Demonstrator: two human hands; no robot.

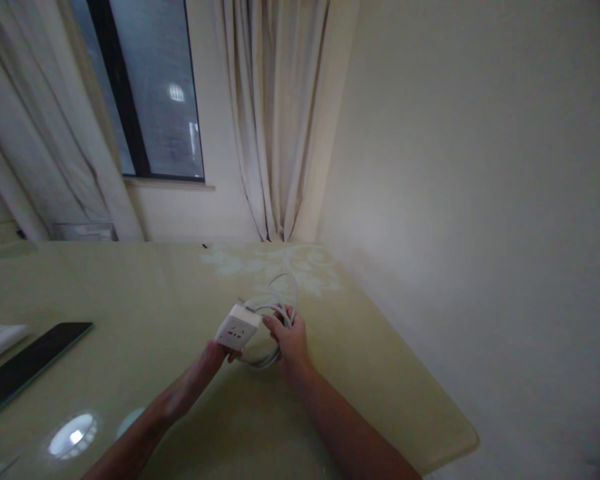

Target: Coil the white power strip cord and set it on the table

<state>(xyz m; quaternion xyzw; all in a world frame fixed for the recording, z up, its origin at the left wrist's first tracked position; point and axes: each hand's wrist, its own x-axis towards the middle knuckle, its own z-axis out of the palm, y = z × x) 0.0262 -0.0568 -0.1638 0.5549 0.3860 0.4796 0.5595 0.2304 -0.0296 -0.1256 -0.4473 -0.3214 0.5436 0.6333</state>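
In the head view, a white power strip is tilted above the table, its socket face turned toward me. My left hand grips it from below and behind, with part of the fingers hidden by the block. Loops of its white cable are gathered to the right of the block. My right hand is closed around the coiled cable, thumb against the strands. One loose loop rises above that hand.
A glossy pale green table lies beneath, patterned at its far edge. A dark flat slab and a white object lie at the left. A wall borders the right side; curtains hang behind.
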